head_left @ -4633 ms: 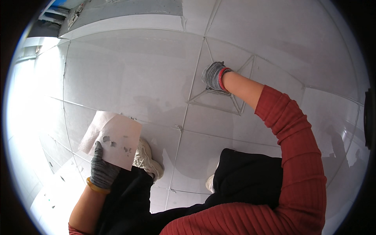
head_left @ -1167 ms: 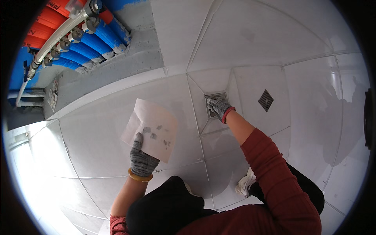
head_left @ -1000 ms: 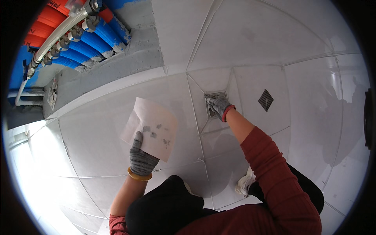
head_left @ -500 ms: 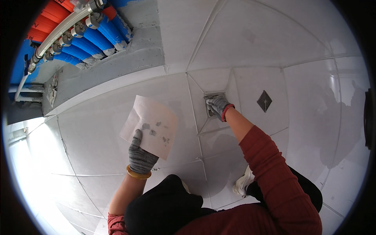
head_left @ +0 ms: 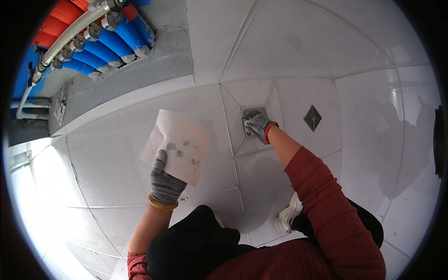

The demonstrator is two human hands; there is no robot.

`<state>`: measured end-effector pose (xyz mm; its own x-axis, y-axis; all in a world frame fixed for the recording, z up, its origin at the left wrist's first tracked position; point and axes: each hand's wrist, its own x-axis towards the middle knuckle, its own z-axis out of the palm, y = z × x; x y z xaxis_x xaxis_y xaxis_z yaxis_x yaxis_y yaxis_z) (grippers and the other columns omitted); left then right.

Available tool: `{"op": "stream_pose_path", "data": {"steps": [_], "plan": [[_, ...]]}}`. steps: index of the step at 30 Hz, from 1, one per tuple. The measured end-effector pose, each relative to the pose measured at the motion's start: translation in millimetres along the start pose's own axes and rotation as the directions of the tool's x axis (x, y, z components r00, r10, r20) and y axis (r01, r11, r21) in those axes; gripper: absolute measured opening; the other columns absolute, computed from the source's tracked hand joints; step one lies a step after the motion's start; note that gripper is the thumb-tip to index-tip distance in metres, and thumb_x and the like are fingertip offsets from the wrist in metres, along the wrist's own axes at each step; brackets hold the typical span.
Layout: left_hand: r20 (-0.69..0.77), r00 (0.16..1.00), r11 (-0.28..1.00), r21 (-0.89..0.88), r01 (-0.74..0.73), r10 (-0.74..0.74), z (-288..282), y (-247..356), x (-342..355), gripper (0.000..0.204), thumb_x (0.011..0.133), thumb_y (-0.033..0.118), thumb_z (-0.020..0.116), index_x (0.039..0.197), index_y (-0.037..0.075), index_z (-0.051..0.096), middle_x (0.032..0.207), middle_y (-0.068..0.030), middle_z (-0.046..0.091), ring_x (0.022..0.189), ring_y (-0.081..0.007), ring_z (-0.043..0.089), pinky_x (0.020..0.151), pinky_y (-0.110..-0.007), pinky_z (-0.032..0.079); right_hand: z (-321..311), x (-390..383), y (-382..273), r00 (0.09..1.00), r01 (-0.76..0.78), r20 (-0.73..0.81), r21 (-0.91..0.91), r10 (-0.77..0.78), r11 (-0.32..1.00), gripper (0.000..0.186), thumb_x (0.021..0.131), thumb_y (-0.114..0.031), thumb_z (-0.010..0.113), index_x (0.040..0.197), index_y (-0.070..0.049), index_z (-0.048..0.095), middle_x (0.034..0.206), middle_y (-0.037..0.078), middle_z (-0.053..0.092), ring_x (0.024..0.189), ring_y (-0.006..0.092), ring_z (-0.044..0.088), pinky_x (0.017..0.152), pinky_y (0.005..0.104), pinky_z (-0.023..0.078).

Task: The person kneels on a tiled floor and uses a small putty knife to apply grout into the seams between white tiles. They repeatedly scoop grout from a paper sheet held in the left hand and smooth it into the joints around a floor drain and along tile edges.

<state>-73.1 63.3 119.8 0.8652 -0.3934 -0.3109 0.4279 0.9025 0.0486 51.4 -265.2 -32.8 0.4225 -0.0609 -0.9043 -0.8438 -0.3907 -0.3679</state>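
A sheet of pale paper (head_left: 189, 128) with several grey smears on it is in my left hand (head_left: 168, 184), the thumb pressed on top and the other fingers underneath. That hand wears a grey knitted glove, with a yellow bangle at the wrist. My right hand (head_left: 257, 125), in a matching glove with a red cuff, reaches down to a square floor drain (head_left: 252, 110) set among cut tiles. Its fingers are drawn together at the drain's left inner edge; whatever they grip is too small or hidden to tell. A dark ribbed drain grate (head_left: 312, 118) lies on the tiles to the right.
Blue pipes (head_left: 105, 48) and red pipes (head_left: 58, 23) join a metal manifold (head_left: 74, 33) at the upper left, behind a grey raised ledge (head_left: 154, 63). Pale floor tiles (head_left: 112, 163) with grout lines surround me. My white shoe (head_left: 290, 215) stands below the drain.
My right fingers have shifted slightly down along the drain's left side, uncovering more of the drain's round middle. The left hand still holds the paper; the whole view has shifted slightly.
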Motion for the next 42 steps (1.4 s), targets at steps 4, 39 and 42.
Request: {"op": "stream_pose_path", "data": {"steps": [4, 39, 42], "plan": [[-0.034, 0.998, 0.997, 0.072, -0.040, 0.043, -6.6, -0.9, 0.6, 0.043, 0.099, 0.029, 0.030, 0.135, 0.006, 0.035, 0.133, -0.0072, 0.044, 0.122, -0.0184, 0.039, 0.106, -0.035, 0.029, -0.2, -9.8, 4.2, 0.994, 0.096, 0.092, -0.421, -0.063, 0.902, 0.021, 0.090, -0.023, 0.045, 0.083, -0.010, 0.061, 0.077, 0.001, 0.061, 0.066, 0.0150, 0.053, 0.062, 0.0310, 0.042], [-0.182, 0.981, 0.987, -0.156, 0.033, -0.061, 7.3, -14.7, 5.4, 0.049, 0.094, 0.037, 0.041, 0.135, 0.009, 0.036, 0.136, -0.0114, 0.039, 0.123, -0.0306, 0.038, 0.104, -0.048, 0.030, 7.5, -209.9, -51.5, 0.831, 0.389, 0.385, 0.115, -0.402, 0.914, 0.029, 0.087, -0.034, 0.060, 0.080, -0.006, 0.064, 0.058, -0.002, 0.053, 0.051, 0.0059, 0.047, 0.047, 0.0205, 0.038], [-0.137, 0.990, 0.991, -0.136, 0.002, -0.021, 4.8, -19.7, 6.4, 0.050, 0.095, 0.038, 0.037, 0.136, 0.009, 0.032, 0.138, -0.0120, 0.036, 0.124, -0.0312, 0.037, 0.105, -0.049, 0.028, 37.8, -220.4, -53.0, 0.709, 0.655, 0.432, -0.112, -0.557, 0.747, 0.034, 0.086, -0.035, 0.060, 0.074, -0.003, 0.066, 0.057, 0.001, 0.054, 0.053, 0.0086, 0.047, 0.053, 0.0251, 0.040]]}}
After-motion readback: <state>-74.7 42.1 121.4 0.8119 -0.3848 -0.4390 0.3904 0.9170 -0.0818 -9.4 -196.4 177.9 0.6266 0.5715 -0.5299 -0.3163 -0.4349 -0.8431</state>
